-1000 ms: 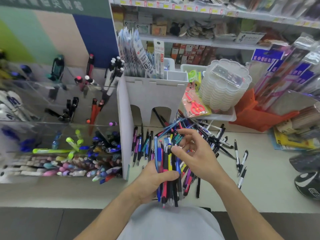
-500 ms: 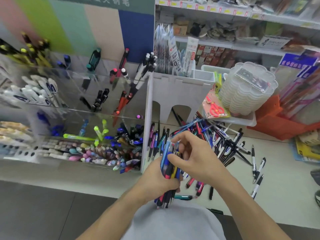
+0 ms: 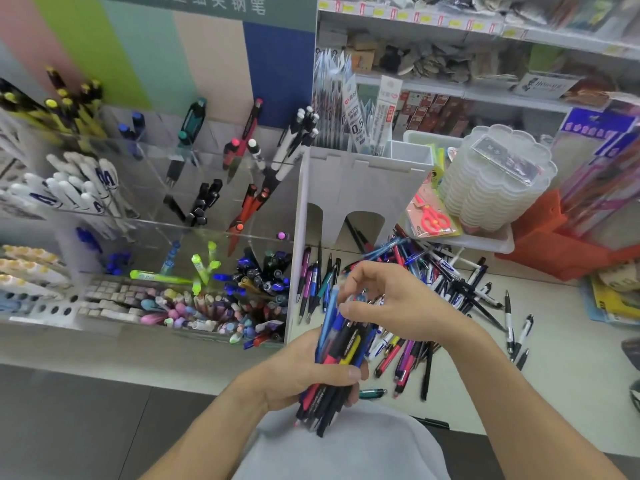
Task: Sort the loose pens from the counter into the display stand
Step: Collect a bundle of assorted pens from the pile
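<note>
At far left, the clear acrylic display stand [image 3: 145,209] holds white, black, red and pastel pens in tiered compartments. Nearer centre, the left hand [image 3: 298,372] grips a thick bundle of pens [image 3: 337,358], blue, black, red and yellow. Above it the right hand [image 3: 394,303] curls its fingertips onto the bundle's tips. Rightward, loose pens [image 3: 460,289] lie scattered on the counter [image 3: 571,375].

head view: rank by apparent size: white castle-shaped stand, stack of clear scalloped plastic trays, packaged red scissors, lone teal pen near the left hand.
1. White castle-shaped stand
2. Stack of clear scalloped plastic trays, not far behind and farther away, so that gap is unsure
3. Packaged red scissors
4. Lone teal pen
</note>
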`<state>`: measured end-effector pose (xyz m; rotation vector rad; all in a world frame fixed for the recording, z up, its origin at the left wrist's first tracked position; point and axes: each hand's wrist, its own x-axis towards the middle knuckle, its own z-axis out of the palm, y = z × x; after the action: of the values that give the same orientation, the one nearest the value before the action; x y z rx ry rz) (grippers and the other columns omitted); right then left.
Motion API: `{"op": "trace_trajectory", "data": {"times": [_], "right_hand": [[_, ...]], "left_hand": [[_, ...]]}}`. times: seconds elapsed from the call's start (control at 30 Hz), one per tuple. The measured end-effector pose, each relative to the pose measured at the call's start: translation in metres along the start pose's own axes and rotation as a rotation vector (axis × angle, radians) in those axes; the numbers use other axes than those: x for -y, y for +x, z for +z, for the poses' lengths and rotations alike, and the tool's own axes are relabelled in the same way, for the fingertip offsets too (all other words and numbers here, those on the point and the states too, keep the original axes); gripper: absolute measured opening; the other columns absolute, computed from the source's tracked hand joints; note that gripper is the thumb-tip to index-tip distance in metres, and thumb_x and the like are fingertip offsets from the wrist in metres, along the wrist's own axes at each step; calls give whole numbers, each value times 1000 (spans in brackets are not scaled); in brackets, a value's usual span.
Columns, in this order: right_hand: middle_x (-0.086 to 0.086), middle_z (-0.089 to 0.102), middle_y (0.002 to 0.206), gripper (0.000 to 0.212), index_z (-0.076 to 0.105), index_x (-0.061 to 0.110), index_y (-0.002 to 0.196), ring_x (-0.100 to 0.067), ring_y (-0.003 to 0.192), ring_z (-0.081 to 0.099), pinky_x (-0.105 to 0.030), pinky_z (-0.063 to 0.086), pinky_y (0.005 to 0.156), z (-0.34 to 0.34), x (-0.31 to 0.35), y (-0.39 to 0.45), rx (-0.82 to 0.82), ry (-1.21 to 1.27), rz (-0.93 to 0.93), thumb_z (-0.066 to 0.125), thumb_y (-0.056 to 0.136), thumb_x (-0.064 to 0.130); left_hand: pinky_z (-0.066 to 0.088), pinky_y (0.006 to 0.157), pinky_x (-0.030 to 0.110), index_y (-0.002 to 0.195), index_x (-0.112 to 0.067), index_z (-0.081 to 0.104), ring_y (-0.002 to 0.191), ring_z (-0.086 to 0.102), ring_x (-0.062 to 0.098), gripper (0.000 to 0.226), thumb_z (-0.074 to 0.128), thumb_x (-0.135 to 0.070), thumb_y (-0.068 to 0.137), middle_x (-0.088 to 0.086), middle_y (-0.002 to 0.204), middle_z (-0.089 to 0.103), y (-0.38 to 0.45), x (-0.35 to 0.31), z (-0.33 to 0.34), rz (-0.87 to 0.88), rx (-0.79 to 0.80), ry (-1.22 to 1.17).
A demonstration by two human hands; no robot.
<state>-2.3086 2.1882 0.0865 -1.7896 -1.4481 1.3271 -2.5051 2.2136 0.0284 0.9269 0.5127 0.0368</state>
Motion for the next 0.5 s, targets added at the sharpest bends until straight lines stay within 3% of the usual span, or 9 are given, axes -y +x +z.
{"op": "trace_trajectory", "data": {"times": [0.1,0.2,0.27,0.37,0.5], "right_hand": [[1,75,88,15,66,24,91,-18,84,72,-48,56,91,-3,0,7,-19,9,-14,78,83,17],[4,76,85,22,69,27,104,-12,81,71,-38,56,87,-6,2,10,36,4,-4,74,87,13],[8,76,90,20,76,31,103,-14,85,70,-41,58,86,-6,3,13,73,-63,-11,71,90,17],[3,77,87,11,81,26,91,-16,81,70,-48,58,84,-9,3,17,56,-69,19,72,91,20],[-1,78,93,10,79,24,100,-23,87,74,-46,59,89,-30,5,17,102,-44,-10,74,91,22]], "left_hand": [[55,75,41,121,-1,49,78,64,32,43,72,-9,86,16,100,67,1,-1,1,2,4,31],[55,75,40,122,-1,48,78,65,32,48,75,-12,84,19,102,65,2,-1,1,-12,-3,23],[55,74,38,123,-1,47,79,65,31,49,75,-13,84,24,103,63,3,-1,1,-25,-2,21],[56,73,35,120,-4,50,80,68,27,42,73,-12,86,28,104,59,4,-1,2,-19,19,23],[55,74,35,108,-8,57,76,63,26,26,71,-8,86,14,97,62,5,1,6,-6,48,65]]}}
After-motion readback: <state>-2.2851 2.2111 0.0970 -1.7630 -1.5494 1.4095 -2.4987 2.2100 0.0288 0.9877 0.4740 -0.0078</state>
